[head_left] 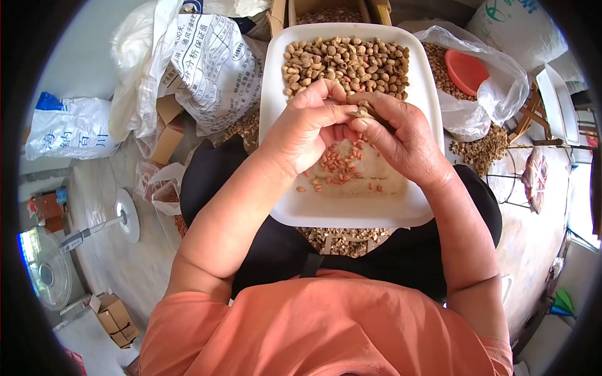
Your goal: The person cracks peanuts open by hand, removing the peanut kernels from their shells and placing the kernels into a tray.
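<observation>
Over a white plastic tray (276, 194), both my hands meet at a peanut in its shell (362, 112). My right hand (404, 135) pinches it between thumb and fingers. From the other side, my left hand (307, 125) has its thumb and fingertips closed at the same peanut; part of its grip is hidden. Unshelled peanuts (351, 59) are heaped at the far end of the tray. Below my fingers, loose reddish peanut kernels (342, 164) lie scattered on the tray's dusty bottom.
A plastic bag of peanuts (439, 66) with a red bowl (465, 74) stands right of the tray. Printed white sacks (216, 69) stand to the left. Broken shells (345, 243) lie below the tray. A fan (47, 272) is at far left, a cardboard box (116, 318) lower left.
</observation>
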Demonstrator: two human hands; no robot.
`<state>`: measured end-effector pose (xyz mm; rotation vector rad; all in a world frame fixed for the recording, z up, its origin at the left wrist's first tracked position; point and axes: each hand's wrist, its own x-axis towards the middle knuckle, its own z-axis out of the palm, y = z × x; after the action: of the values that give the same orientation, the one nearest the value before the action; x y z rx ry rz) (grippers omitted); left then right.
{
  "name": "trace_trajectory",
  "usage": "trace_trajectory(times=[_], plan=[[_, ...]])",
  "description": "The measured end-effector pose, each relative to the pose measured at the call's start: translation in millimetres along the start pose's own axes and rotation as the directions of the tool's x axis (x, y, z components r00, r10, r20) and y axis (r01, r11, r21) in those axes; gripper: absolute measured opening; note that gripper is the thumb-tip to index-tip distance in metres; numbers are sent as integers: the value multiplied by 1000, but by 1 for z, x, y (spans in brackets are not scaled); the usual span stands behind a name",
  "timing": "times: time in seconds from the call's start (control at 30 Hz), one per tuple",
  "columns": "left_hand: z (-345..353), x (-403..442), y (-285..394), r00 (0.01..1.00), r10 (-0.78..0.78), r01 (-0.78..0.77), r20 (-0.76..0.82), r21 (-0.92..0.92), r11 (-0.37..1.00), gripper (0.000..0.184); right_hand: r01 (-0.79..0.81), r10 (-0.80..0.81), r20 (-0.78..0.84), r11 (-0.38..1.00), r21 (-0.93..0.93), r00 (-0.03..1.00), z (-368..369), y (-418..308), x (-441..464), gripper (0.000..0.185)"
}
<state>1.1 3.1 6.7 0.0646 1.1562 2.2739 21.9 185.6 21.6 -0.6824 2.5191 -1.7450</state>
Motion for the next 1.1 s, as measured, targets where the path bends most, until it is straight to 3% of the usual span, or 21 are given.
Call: trace_trajectory(times=[0.07, 0.17, 0.3, 0.5, 0.6, 0.8, 1.1], plan=[[8, -2, 4, 999, 1, 1, -54, 38, 999, 22, 38, -38, 4, 998, -44, 999, -1, 5, 0, 28], [11, -3, 5, 1000, -9, 8, 9, 46, 999, 31, -41, 42, 20, 998, -53, 999, -5, 0, 1, 28], [14, -5, 4, 999, -18, 10, 36, 220, 975, 41, 4, -4, -9, 1000, -31, 1000, -2, -2, 0, 25], [10, -6, 0, 997, -71, 70, 10, 118, 991, 38, 12, -10, 23, 995, -96, 1000, -1, -1, 0, 24], [10, -4, 1, 997, -58, 60, 55, -42, 997, 34, 31, -30, 13, 996, -86, 999, -1, -2, 2, 27], [1, 0, -2, 997, -81, 82, 15, -82, 993, 27, 37, -35, 38, 996, -80, 999, -3, -3, 1, 36], [1, 1, -3, 996, -31, 42, 81, -143, 989, 30, 92, -90, 55, 994, -52, 994, -5, 2, 1, 43]])
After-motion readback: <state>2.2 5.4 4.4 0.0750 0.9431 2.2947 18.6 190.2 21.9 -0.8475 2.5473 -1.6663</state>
